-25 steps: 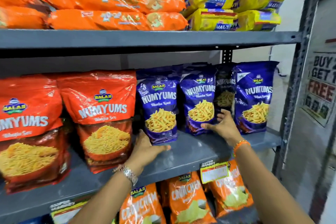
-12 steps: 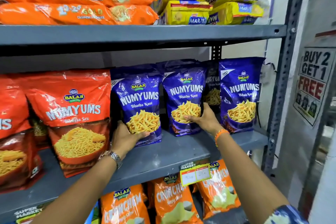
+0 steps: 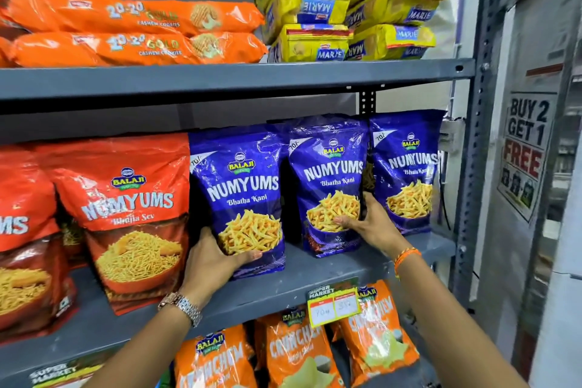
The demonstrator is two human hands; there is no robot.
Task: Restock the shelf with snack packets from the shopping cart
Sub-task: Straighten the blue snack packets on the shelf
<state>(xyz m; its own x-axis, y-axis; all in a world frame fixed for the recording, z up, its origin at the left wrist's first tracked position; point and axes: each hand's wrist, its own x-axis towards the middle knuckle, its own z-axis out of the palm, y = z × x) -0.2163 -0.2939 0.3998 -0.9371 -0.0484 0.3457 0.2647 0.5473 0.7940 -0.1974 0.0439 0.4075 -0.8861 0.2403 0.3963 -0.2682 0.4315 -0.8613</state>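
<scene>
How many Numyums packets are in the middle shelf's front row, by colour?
Blue Numyums: 3
Red Numyums: 2
Total: 5
Packets partly hidden behind the front row are not counted.

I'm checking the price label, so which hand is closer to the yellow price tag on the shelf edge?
Right. The right hand grips the middle blue Numyums packet, almost directly above the price tag; the left hand is further left, on another blue packet.
</scene>
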